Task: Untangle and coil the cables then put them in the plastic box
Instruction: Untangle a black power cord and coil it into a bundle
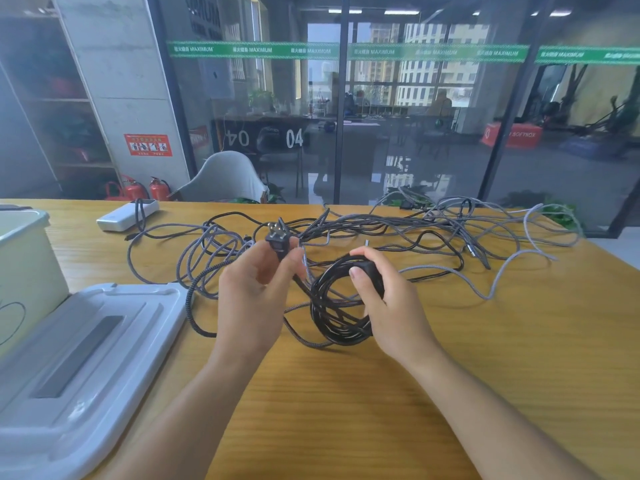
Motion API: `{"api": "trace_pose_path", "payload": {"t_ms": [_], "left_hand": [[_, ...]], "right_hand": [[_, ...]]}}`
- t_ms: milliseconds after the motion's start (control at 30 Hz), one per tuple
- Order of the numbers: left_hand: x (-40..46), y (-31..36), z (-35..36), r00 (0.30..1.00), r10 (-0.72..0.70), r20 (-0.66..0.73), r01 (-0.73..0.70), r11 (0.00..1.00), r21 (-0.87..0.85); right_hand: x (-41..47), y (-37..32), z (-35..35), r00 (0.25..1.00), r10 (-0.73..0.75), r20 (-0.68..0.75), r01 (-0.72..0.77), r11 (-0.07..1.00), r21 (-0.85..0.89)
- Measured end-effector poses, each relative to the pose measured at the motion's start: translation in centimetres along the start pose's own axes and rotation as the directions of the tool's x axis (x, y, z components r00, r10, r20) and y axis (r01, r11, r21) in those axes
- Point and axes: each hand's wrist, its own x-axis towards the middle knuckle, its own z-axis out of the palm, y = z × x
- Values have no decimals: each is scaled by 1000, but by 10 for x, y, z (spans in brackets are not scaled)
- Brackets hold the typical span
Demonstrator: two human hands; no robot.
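head view: black cable half coiled above the table

the right hand (pixel 381 299) grips a glossy black coil (pixel 337 306), its ring tilted toward the camera. the left hand (pixel 256 289) pinches the black plug (pixel 277 239), prongs pointing up and away. grey braided cables (pixel 433 233) sprawl behind.

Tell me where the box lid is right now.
In the head view the lid lies flat at the table's near left, beside the plastic box and left of the left hand.

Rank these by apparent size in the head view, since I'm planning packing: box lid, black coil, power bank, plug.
1. box lid, though it lies nearest the camera
2. black coil
3. power bank, though it lies farther off
4. plug
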Motion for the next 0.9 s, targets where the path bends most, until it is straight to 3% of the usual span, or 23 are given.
{"api": "trace_pose_path", "payload": {"t_ms": [133,267,433,533,667,767,900], "left_hand": [[4,-2,-5,998,-48,-35,51,995,84],[5,-7,-5,991,-133,14,129,976,177],[0,-3,1,977,-204,57,202,979,39],[-4,5,2,966,-203,163,203,979,14],[-7,12,4,889,-301,345,353,930,-99],[-9,13,5,851,-252,460,296,955,-27],[-10,10,8,853,-262,451,346,931,-114]], "right_hand": [[-2,-8,0,998,-57,-23,57,998,30],[-6,-21,1,993,-111,-49,117,983,138],[-11,-31,-4,980,-171,-106,192,954,231],[-11,-31,-4,975,-204,-86,217,958,187],[-10,-26,-4,976,-196,-100,206,973,105],[-9,-23,-3,978,-172,-119,181,981,74],[-7,-21,0,980,-131,-152,140,989,54]]}}
